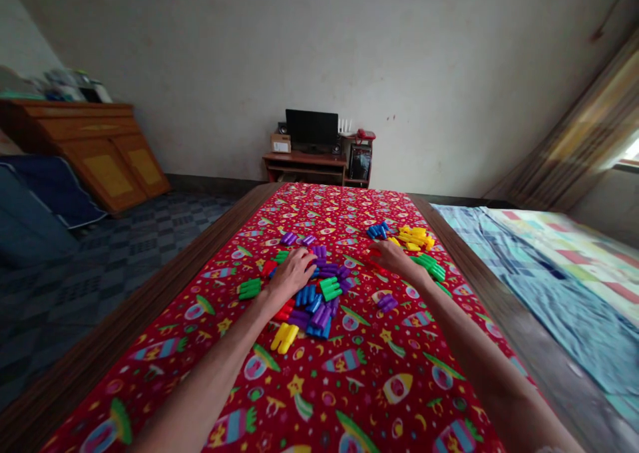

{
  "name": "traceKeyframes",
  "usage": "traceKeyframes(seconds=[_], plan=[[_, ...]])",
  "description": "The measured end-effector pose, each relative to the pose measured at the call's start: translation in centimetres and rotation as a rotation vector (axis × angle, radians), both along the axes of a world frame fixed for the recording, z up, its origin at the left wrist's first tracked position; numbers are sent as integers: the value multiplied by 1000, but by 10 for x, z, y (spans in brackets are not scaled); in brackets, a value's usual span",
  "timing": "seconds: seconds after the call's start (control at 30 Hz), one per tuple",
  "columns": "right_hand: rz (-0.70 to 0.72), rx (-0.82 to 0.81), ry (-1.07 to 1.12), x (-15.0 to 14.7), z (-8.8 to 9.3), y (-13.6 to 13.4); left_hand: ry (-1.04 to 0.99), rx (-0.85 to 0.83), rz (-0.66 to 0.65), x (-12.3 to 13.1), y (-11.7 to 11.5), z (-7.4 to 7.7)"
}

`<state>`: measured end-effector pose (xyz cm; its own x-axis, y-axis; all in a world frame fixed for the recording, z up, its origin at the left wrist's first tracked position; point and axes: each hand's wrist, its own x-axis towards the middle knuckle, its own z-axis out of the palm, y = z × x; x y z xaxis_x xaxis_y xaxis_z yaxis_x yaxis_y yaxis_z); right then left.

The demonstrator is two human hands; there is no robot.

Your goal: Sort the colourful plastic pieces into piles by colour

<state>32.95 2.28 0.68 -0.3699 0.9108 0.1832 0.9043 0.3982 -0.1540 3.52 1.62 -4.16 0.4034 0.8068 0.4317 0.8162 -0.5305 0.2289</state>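
The mixed block pile [305, 296] lay beneath and rightward of the left hand [294, 270], its nearer grip, the right hand [393, 256] beside yellow blocks [417, 235]; whether fingers pinched anything, I couldn't tell.

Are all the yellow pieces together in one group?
No, a yellow piece lies at the mixed pile's near edge, apart from the yellow group beyond the right hand.
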Motion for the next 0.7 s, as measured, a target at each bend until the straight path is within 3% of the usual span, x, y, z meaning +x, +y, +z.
traceKeyframes(seconds=[0.23,0.33,0.43,0.53,0.63,0.7], plan=[[-144,49,40,-4,8,-25,-204,-86,85,-10,12,7],[-167,27,60,-6,12,-31,-412,-124,63,-12,15,12],[-49,82,213,-15,12,-35,-687,-272,-71,-2,11,18],[179,66,434,-34,7,-40,-819,-453,-192,18,0,23],[325,-24,522,-51,3,-42,-789,-519,-259,34,-14,26],[296,-19,493,-53,4,-41,-654,-422,-238,36,-20,29]])
